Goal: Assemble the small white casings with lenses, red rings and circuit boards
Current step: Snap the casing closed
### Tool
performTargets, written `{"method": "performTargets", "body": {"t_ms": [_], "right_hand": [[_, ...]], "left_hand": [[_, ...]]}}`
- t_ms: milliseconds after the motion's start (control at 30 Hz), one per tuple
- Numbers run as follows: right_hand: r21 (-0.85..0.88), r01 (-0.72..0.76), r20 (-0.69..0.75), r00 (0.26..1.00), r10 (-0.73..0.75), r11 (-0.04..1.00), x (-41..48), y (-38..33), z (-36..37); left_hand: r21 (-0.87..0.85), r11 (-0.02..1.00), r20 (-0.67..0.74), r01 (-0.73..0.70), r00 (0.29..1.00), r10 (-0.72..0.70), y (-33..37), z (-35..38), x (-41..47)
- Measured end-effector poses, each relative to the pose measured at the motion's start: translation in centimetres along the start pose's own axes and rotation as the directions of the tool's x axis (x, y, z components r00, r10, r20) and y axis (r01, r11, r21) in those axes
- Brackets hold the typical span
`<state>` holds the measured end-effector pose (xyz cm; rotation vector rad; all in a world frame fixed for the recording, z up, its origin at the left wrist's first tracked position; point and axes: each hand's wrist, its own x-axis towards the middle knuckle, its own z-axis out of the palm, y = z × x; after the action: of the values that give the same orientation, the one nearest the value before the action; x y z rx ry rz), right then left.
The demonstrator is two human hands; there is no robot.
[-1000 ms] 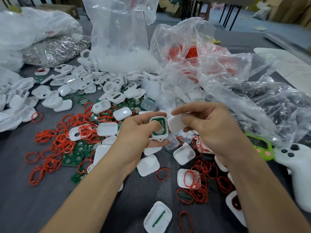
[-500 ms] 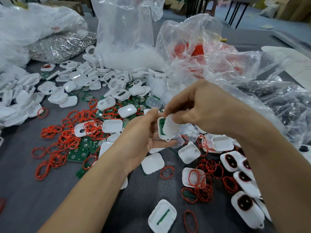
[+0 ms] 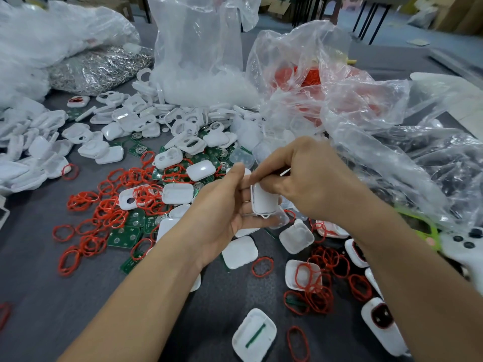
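Above the middle of the table I hold a small white casing (image 3: 264, 199), its closed white back facing me. My left hand (image 3: 222, 212) cradles it from the left, fingers beneath and thumb raised at its top edge. From the right, my right hand (image 3: 311, 178) pinches its top with curled fingers. Whatever is inside the casing is hidden. Loose red rings (image 3: 109, 205) and green circuit boards (image 3: 125, 235) lie on the table to the left. White casing halves (image 3: 239, 252) lie just below my hands.
Casings fitted with red rings (image 3: 380, 327) lie in a row at the lower right. Clear plastic bags of white parts (image 3: 203, 82) and red rings (image 3: 308, 77) stand behind. A crumpled bag (image 3: 418, 158) and a white game controller (image 3: 467, 246) are on the right.
My right hand has brought the white cover over the open casing with the green board and closed it. The board no longer shows. Both hands have come together.
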<state>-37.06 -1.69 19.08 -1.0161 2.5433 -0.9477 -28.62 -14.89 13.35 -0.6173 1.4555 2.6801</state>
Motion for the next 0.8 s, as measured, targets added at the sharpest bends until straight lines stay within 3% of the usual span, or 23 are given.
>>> {"method": "performTargets", "body": {"t_ms": [300,567,733,800], "right_hand": [[0.108,0.031,-0.274,0.962,0.0,0.994,-1.4,0.7,2.6],[0.166,0.109,-0.406,0.913,-0.033,0.98,-2.0,1.7,4.2],[0.367,0.017,-0.502,0.845,0.183,0.93,-2.4,3.1,3.6],[0.417,-0.057,-0.422,0.872,0.249,0.907,-2.5,3.6,3.1]], "left_hand": [[0.0,1.0,0.06,-0.005,0.998,0.005,0.0,-0.4,0.1],[0.13,0.989,0.128,-0.073,0.99,0.057,-0.3,-0.6,0.2],[0.116,0.991,0.053,-0.065,0.997,0.059,-0.3,-0.4,0.2],[0.114,0.991,0.025,-0.067,0.998,0.064,-0.2,-0.4,0.2]]}}
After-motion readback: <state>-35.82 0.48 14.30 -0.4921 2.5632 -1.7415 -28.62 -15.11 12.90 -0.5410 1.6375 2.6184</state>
